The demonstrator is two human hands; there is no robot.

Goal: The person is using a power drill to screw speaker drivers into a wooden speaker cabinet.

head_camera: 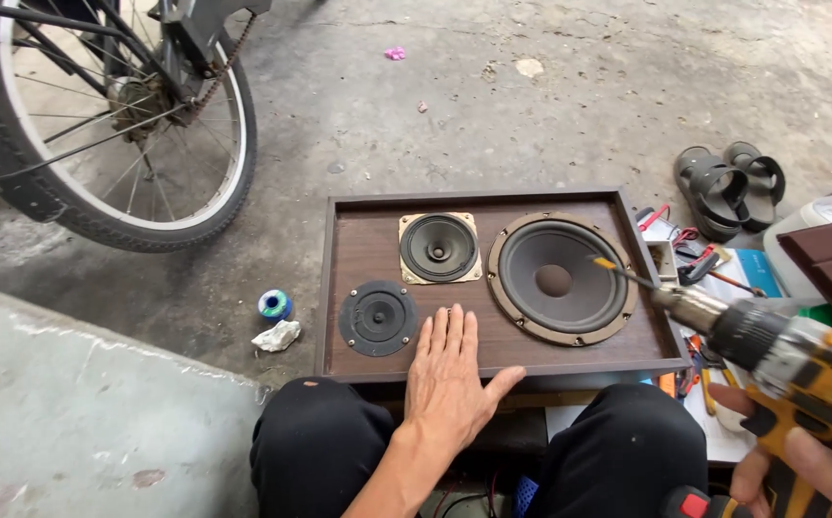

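I see my right hand (pixel 799 470) clamped on the yellow drill (pixel 799 369); its bit (pixel 627 273) points up-left, tip touching the rim of the large speaker (pixel 562 279) in the wooden cabinet (pixel 492 336); my left hand (pixel 449 374) lies flat and open, pressing the cabinet front between my knees.

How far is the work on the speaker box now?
Three speakers sit in the wooden box. The left hand presses flat on its front. The right hand holds a yellow drill, its bit at the big speaker rim. Which screws remain is too small to tell.
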